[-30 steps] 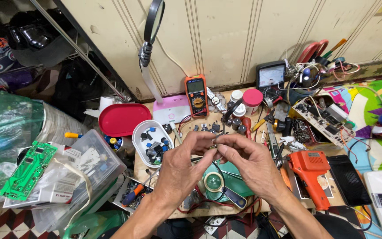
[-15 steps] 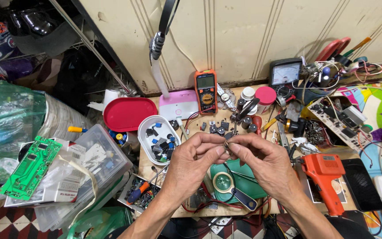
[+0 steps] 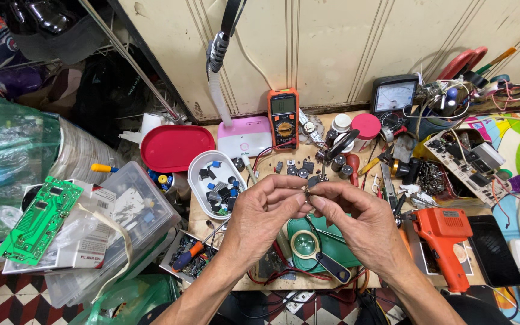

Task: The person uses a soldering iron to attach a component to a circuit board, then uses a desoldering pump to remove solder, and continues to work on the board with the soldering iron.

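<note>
Together both hands' fingers (image 3: 301, 197) pinch a tiny component (image 3: 309, 189), orientation unclear.

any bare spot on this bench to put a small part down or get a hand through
Little. A narrow strip of bare wood shows between the white parts tray and the left hand. The red lid has a bare top. Elsewhere it is crowded: loose components behind both hands, tools by the right hand, the orange tool, the circuit board.
</note>
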